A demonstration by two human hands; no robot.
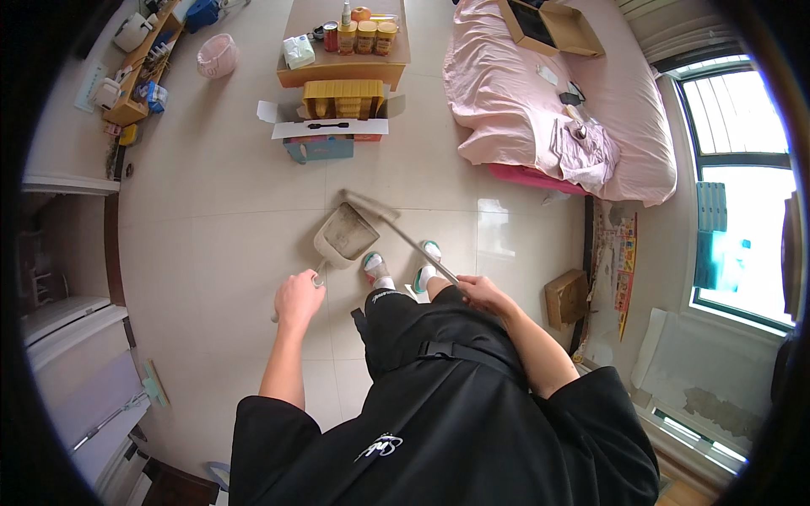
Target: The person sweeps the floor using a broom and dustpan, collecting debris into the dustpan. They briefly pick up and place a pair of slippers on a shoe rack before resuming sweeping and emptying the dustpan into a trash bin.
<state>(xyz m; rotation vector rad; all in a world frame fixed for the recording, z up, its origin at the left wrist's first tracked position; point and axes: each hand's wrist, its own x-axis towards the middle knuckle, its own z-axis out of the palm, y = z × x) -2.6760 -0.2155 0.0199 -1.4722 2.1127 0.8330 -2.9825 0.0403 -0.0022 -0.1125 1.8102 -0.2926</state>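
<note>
My left hand (299,298) grips the handle of a pale plastic dustpan (335,248), whose scoop rests on or just above the floor tiles ahead of my feet. The scoop's inside looks grey and stained. In my right hand (484,293) is the metal pole of a broom (417,245). The pole slants forward and left, down to the broom head (370,203), which is blurred and lies just beyond the dustpan's open edge. My slippered feet (378,269) stand to the right of the dustpan.
Ahead are an open carton (318,149) with a yellow insert and a wooden table (300,76) bearing jars. A pink-covered bed (500,120) stands front right, a cardboard box (566,298) by the right wall. Front left is a pink wastebasket (218,57); a squeegee mop (155,382) leans at the left.
</note>
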